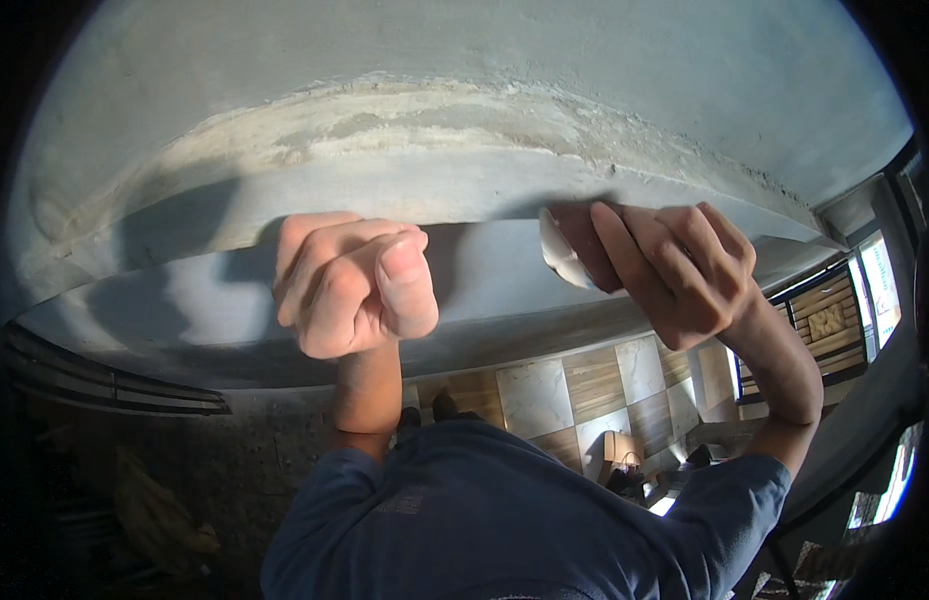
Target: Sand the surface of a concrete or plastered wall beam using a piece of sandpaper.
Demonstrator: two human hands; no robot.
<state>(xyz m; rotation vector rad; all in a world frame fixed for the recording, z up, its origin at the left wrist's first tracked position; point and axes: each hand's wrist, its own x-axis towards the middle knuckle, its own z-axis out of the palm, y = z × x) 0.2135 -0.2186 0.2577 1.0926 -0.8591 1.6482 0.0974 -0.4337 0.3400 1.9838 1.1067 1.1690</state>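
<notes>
Mid-sanding ceiling beam [435, 190]: right hand [675, 270] clamped on sandpaper [560, 255], left hand [350, 285] fisted, empty; next probably steady pressure along the edge

rough matt concrete beam [465, 190], blue cloth sleeves [485, 510]

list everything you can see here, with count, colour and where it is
concrete beam: 1, grey with a pale rough patch, across the top
scraper blade: 1, whitish, against the beam's edge, in the right hand
panelled wall: 1, wood and marble squares, lower right
window: 1, bright, far right
blue sleeves: 2, bottom centre
left hand: 1, fisted, at the beam's lower edge
right hand: 1, gripping the blade
</notes>
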